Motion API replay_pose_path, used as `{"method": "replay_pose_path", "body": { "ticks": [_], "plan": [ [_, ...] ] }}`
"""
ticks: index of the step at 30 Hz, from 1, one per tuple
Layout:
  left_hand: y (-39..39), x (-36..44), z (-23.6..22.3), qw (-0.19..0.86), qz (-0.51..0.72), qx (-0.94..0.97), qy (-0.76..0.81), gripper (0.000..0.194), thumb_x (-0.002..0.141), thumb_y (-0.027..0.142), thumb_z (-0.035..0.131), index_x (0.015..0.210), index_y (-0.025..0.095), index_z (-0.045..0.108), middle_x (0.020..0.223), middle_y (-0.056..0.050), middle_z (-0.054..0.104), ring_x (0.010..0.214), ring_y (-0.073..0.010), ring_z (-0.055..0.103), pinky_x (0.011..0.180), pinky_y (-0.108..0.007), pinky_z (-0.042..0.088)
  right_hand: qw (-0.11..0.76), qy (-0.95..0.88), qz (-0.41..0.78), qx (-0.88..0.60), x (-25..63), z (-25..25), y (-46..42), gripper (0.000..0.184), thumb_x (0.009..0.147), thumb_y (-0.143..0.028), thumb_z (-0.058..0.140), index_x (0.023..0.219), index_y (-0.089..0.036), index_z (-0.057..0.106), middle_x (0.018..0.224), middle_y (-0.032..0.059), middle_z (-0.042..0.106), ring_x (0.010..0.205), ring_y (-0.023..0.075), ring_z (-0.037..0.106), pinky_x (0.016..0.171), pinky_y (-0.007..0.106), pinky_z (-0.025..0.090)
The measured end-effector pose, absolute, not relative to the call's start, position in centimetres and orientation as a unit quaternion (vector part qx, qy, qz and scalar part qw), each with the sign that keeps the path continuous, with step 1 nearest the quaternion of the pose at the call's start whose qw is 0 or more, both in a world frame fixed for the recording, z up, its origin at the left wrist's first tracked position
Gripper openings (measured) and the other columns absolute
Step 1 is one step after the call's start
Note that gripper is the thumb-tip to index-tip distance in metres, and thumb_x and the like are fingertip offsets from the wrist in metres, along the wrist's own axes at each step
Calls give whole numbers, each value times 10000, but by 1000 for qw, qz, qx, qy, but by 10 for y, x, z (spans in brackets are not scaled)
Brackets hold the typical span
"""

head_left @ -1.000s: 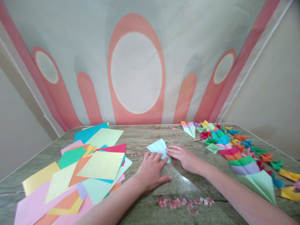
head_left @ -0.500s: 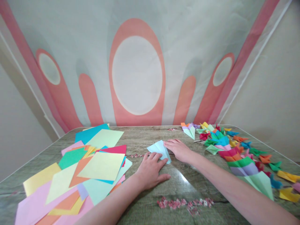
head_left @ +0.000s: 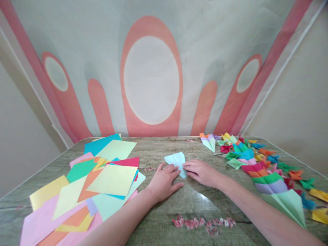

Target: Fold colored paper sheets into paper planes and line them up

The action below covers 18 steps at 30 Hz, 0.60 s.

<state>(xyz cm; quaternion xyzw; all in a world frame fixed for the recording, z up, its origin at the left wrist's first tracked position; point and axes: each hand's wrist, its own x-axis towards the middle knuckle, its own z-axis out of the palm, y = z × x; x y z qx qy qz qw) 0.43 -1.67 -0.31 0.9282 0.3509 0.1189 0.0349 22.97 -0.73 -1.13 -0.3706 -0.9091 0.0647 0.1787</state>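
A small light blue sheet of folded paper lies on the table in front of me, its near end tapering toward me. My left hand rests palm down, fingers stretched flat and their tips on the paper's lower left side, thumb apart on the tabletop. At the paper's right edge is my right hand, its fingers pressed together and bent with the thumb close below, gripping that edge. Parts of the paper's lower half are hidden by my fingers.
Loose coloured sheets spread over the left side of the table. On the right stand a row of nested paper planes and several small folded paper pieces. A printed backdrop hangs behind the table's far edge.
My right hand slid up along the paper's right side, then came back down to its lower right edge. The covered right part of the paper shows again. My left hand stayed on the paper.
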Motion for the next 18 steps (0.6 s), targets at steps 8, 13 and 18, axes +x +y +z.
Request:
{"method": "replay_pose_path", "body": {
  "ticks": [8,13,18],
  "plan": [
    [-11,10,0,-2,102,942,321,260,912,366,418,951,201,614,911,-41,653,891,-181,592,822,-315,412,164,-916,0,-366,227,-12,-12,259,888,-323,484,1027,-177,646,1078,103,637,1033,226,546,919,407,384],
    [-11,13,1,-60,63,957,278,179,916,220,413,877,177,582,814,-31,635,775,-168,595,748,-305,419,160,-923,-48,-347,222,-15,-14,262,908,-310,444,944,-157,654,984,109,654,968,218,561,887,383,387],
    [-11,13,3,-96,39,962,251,124,891,154,436,885,158,560,795,-43,618,739,-171,590,719,-306,424,169,-924,-76,-336,221,-19,-15,244,908,-286,448,905,-149,649,939,104,656,906,208,571,839,365,400]
  ]
}}
